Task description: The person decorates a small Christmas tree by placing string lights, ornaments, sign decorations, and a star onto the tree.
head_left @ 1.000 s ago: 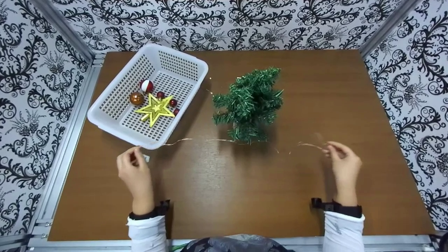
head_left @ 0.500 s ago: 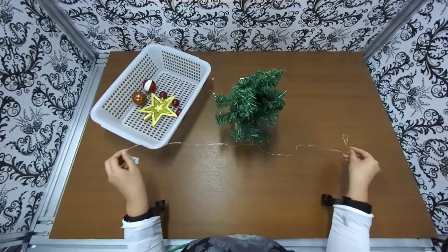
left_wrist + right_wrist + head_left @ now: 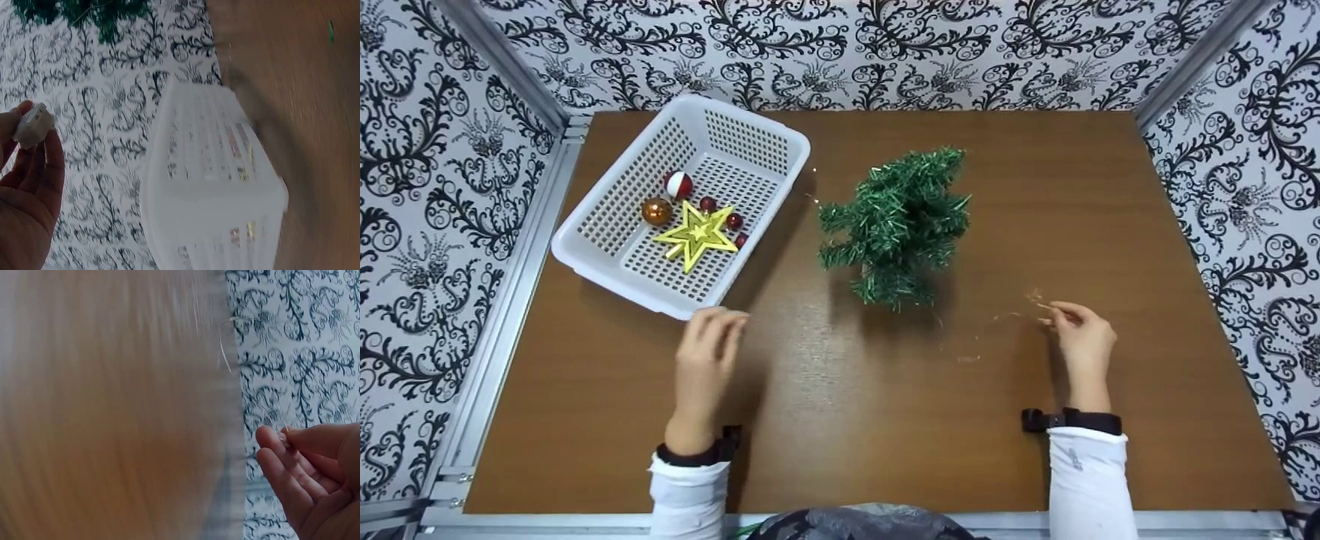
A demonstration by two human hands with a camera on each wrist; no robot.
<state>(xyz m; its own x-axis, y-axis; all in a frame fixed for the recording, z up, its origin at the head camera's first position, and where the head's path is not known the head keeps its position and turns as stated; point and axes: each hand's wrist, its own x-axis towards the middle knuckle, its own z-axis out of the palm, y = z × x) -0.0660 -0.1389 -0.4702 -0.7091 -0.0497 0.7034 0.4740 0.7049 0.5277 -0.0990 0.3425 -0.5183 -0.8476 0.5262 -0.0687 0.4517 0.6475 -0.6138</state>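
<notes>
Left hand (image 3: pixel 705 367), fingers pinching small white block (image 3: pixel 35 126); right hand (image 3: pixel 1086 349), fingers pinching thin coppery wire (image 3: pixel 222 346), winding on green tinsel tree (image 3: pixel 900 225) unclear; yellow plastic star (image 3: pixel 696 232), shiny round baubles (image 3: pixel 656 211) lie unhung in white perforated basket (image 3: pixel 619 281).

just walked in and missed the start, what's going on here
Someone's left grip pinches a small white block near the basket, while their right grip pinches a thin wire. The green tree is on the table, between and beyond the two. The star lies in the basket with several balls.
</notes>
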